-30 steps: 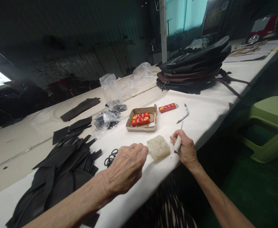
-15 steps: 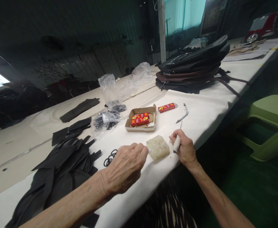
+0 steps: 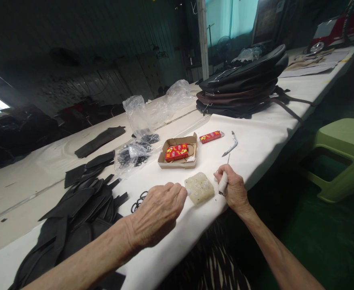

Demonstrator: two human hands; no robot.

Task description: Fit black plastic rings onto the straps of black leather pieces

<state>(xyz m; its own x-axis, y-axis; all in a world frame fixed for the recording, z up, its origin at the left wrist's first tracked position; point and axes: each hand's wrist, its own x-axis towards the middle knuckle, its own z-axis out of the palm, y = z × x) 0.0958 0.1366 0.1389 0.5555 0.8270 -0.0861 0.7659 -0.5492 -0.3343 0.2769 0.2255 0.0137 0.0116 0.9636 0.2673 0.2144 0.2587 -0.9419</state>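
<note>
Only my view shifted; left hand (image 3: 161, 211) clenches something white (image 3: 189, 192), right hand (image 3: 234, 188) a spiked tool (image 3: 223, 183); farther, cardboard tray (image 3: 177, 165) holds red box (image 3: 176, 152).

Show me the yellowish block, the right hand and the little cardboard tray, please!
Yellowish block (image 3: 199, 188): head view, middle of its top.
Right hand (image 3: 235, 189): head view, back of the hand.
Cardboard tray (image 3: 177, 165): head view, its front wall.

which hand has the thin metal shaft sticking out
The right hand, nearer the green stool: the thin metal shaft rises above its fist. At the left hand, only a small whitish tip shows.
</note>
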